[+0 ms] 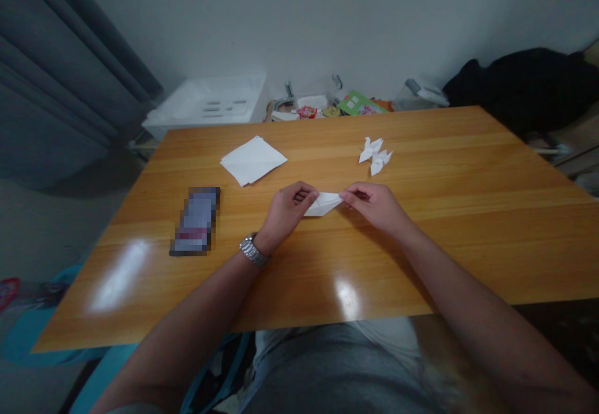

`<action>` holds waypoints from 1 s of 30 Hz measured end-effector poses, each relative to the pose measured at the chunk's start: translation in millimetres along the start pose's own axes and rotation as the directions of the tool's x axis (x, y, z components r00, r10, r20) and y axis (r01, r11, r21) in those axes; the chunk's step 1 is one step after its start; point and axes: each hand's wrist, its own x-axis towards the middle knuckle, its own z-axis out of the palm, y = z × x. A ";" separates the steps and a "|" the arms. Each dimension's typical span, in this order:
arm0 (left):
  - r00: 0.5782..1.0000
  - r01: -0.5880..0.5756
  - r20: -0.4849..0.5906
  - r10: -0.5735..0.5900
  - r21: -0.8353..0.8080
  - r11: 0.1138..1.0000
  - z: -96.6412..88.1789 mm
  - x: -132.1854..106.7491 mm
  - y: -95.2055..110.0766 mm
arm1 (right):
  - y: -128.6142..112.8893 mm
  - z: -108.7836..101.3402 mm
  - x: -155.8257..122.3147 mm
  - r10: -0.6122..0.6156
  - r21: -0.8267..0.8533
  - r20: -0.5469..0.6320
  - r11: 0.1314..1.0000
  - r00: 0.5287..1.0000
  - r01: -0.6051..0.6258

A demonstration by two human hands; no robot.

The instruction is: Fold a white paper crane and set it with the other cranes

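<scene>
A folded piece of white paper [324, 204] is stretched between my two hands, above the middle of the table. My left hand [292, 208] pinches its left end between thumb and fingers, and the fingers hide part of that end. At the other end, the thumb and forefinger of my right hand [372, 203] grip the paper's tip. Two folded white paper birds [375, 155] lie beyond my right hand, touching or very close together. A stack of white paper sheets [254, 160] rests beyond my left hand.
The wooden table [468, 214] spans the view. A phone [195, 221], pixelated, lies at the left. Behind the far edge are a white plastic tray [206, 102], a green booklet [358, 103] and small packets. Black cloth [524, 90] is at the right, with a grey curtain [60, 58] at the left.
</scene>
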 end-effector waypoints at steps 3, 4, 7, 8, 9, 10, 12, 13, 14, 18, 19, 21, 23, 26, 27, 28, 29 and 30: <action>0.997 -0.075 -0.012 0.077 0.125 0.989 0.2 -0.4 -2.1 | 2.9 0.9 0.9 -0.001 -0.074 -0.005 0.997 1.000 0.001; 0.993 -0.116 -0.016 0.120 0.175 0.978 -0.2 -0.7 -1.8 | 3.8 1.0 1.3 0.001 -0.105 -0.013 0.995 1.000 -0.002; 0.963 -0.268 0.066 0.260 0.300 0.915 -2.3 -2.1 1.2 | 6.4 0.7 2.4 -0.003 -0.235 -0.050 0.972 0.999 -0.009; 0.947 -0.321 0.123 0.297 0.328 0.888 -3.1 -2.6 2.2 | 7.2 0.6 2.9 -0.011 -0.280 -0.054 0.960 0.998 -0.005; 0.928 -0.370 0.182 0.325 0.345 0.863 -3.9 -3.0 2.8 | 8.0 0.5 3.3 -0.021 -0.318 -0.051 0.948 0.998 0.003; 0.909 -0.410 0.234 0.344 0.357 0.840 -4.6 -3.3 2.7 | 8.9 0.5 3.8 -0.031 -0.347 -0.045 0.938 0.999 0.013; 0.876 -0.468 0.316 0.364 0.377 0.799 -5.7 -3.3 0.6 | 10.9 0.9 4.9 -0.050 -0.389 -0.036 0.921 0.998 0.032; 0.863 -0.488 0.348 0.366 0.390 0.781 -6.2 -3.0 -1.3 | 12.0 1.2 5.3 -0.059 -0.404 -0.034 0.914 0.998 0.041; 0.849 -0.508 0.384 0.363 0.405 0.760 -6.6 -2.5 -3.4 | 13.0 1.6 5.7 -0.069 -0.416 -0.033 0.908 0.997 0.049; 0.807 -0.562 0.485 0.337 0.457 0.689 -7.2 -0.8 -10.8 | 14.1 3.2 5.4 -0.116 -0.451 -0.043 0.888 0.992 0.085; 0.801 -0.570 0.496 0.335 0.461 0.680 -7.1 -0.5 -11.9 | 13.0 3.4 4.9 -0.131 -0.456 -0.055 0.885 0.990 0.092; 0.793 -0.580 0.510 0.334 0.463 0.670 -6.7 -0.3 -12.8 | 9.2 3.0 3.6 -0.180 -0.465 -0.068 0.876 0.981 0.128; 0.785 -0.587 0.522 0.334 0.454 0.670 -6.8 -0.2 -12.6 | 4.6 2.1 2.7 -0.259 -0.471 -0.021 0.855 0.966 0.219; 0.771 -0.595 0.541 0.336 0.425 0.682 -8.1 0.0 -11.6 | 0.2 0.9 3.1 -0.351 -0.445 0.148 0.811 0.925 0.379; 0.770 -0.594 0.544 0.333 0.421 0.685 -8.7 0.0 -11.4 | -0.2 0.8 3.7 -0.361 -0.434 0.201 0.801 0.911 0.413; 0.771 -0.590 0.547 0.325 0.423 0.687 -9.2 0.0 -11.4 | 0.0 0.8 4.5 -0.363 -0.426 0.246 0.793 0.899 0.437; 0.774 -0.584 0.550 0.314 0.429 0.689 -9.5 -0.1 -11.6 | 0.6 0.8 5.5 -0.362 -0.423 0.280 0.785 0.889 0.453; 0.777 -0.578 0.552 0.302 0.436 0.689 -9.7 -0.2 -12.0 | 1.5 0.8 6.7 -0.360 -0.426 0.308 0.776 0.881 0.466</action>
